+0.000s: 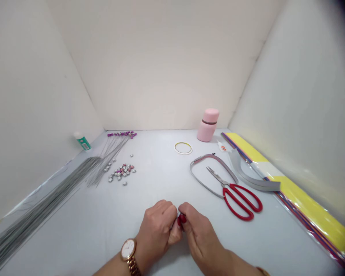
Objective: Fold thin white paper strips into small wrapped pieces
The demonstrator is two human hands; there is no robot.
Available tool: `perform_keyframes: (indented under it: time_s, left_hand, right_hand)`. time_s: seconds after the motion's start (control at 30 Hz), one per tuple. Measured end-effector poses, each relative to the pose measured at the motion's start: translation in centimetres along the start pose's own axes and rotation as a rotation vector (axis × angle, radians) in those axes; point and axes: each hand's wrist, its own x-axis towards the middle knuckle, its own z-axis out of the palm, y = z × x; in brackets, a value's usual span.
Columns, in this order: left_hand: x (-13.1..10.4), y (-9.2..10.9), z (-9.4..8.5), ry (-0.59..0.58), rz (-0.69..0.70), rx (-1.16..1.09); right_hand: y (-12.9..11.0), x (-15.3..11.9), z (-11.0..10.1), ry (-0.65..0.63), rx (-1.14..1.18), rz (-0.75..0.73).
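My left hand (158,226), with a gold watch (128,249) at its wrist, is closed near the bottom centre of the table. Its fingertips meet those of my right hand (199,234), which is pinched just beside it. Whatever lies between the fingers is too small and hidden to name. Red scissors (241,201) rest to the right, blades partly apart, beside a thin looped grey strip (205,184). Small silver and pink folded stars (123,171) are heaped to the left, beyond my hands.
Grey wires (54,191) run along the left, near purple-tipped stems (122,134) and a green glue tube (83,142). A tape roll (183,148), pink bottle (207,126), white glue bottle (222,147), wide grey strip (255,183) and yellow packets (304,203) lie at back and right.
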Motion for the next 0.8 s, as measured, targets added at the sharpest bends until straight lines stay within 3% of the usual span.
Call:
perform_keyframes:
  time_s: [0.23,0.43,0.57,0.67,0.8]
  left_hand:
    - [-0.3,-0.2,0.1,0.015,-0.038,-0.080]
    - [-0.4,0.0,-0.5,-0.038,-0.017,-0.331]
    - [-0.3,0.2,-0.8,-0.090,-0.098,-0.423]
    - [-0.2,0.1,-0.9,-0.081,-0.208,-0.426]
    - [-0.4,0.0,-0.8,-0.056,-0.134,-0.290]
  right_hand:
    - [0.0,-0.3,-0.1,0.001,0.065,0.106]
    - [0.3,-0.2,-0.7,0.032,0.191,-0.024]
    - [0.4,-0.1,-0.7,0.093,0.237,0.030]
    - [0.4,-0.1,-0.7,0.119,0.268,0.117]
    - [0.1,0.1,-0.7,0.095,0.301,0.157]
